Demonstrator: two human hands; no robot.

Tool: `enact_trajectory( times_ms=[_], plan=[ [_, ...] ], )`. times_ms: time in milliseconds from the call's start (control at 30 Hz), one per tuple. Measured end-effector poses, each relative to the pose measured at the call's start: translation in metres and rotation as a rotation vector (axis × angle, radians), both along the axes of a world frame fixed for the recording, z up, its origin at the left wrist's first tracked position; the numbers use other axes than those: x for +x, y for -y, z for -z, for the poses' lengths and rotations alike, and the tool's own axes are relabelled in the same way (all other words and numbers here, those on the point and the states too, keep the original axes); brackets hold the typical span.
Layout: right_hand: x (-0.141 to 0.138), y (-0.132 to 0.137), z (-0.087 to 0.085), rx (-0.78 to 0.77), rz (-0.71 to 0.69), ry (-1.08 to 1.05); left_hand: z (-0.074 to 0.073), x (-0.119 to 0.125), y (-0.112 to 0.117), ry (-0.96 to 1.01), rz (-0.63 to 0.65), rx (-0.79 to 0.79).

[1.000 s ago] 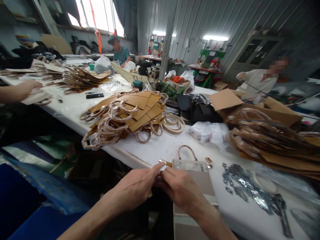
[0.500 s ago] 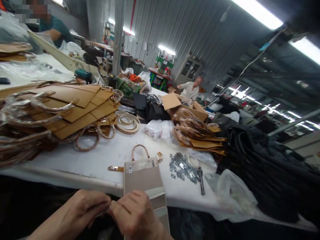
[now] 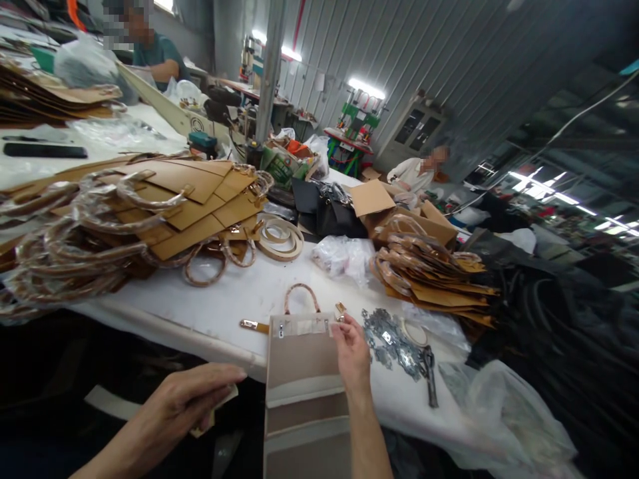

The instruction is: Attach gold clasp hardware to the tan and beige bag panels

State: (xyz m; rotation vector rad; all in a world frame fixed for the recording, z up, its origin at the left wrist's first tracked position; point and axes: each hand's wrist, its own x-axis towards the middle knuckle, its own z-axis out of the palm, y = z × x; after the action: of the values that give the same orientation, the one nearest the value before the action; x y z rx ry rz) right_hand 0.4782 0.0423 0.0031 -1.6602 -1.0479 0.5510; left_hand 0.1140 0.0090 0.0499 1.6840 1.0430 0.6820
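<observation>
A beige bag panel (image 3: 302, 359) lies across the white table edge and hangs over it toward me, with a strip of clear film along its top. My right hand (image 3: 352, 349) rests its fingertips on the panel's upper right corner, close to a small gold clasp (image 3: 340, 309). My left hand (image 3: 194, 392) is off the table edge at the left, pinching a small pale strip of backing paper (image 3: 215, 411). Above the panel lies a braided tan handle (image 3: 302, 297), and to its left a tan strap (image 3: 254, 326) with a gold metal end.
Stacks of tan panels with plastic-wrapped handles (image 3: 184, 206) fill the table's left side, and another stack (image 3: 429, 279) stands at the right. Loose metal fittings (image 3: 389, 342), a dark tool (image 3: 428, 376), a cardboard box (image 3: 399, 216) and co-workers (image 3: 419, 173) are nearby.
My hands have parted: the left has moved away leftward with the pale strip, and the right has moved up to the panel's top corner. The view has turned rightward.
</observation>
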Motion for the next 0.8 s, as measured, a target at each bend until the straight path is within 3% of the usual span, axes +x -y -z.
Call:
enact_trajectory(
  times_ms=[200, 467, 800],
  plan=[
    [-0.007, -0.010, 0.013, -0.085, -0.008, -0.009, 0.010, 0.002, 0.006, 0.011, 0.023, 0.009],
    [-0.020, -0.013, 0.024, -0.007, 0.084, 0.157, 0.018, -0.004, 0.004, -0.042, -0.007, 0.068],
    [-0.018, -0.021, 0.028, -0.034, 0.195, 0.013, 0.033, -0.010, 0.004, -0.080, -0.021, 0.051]
  ],
)
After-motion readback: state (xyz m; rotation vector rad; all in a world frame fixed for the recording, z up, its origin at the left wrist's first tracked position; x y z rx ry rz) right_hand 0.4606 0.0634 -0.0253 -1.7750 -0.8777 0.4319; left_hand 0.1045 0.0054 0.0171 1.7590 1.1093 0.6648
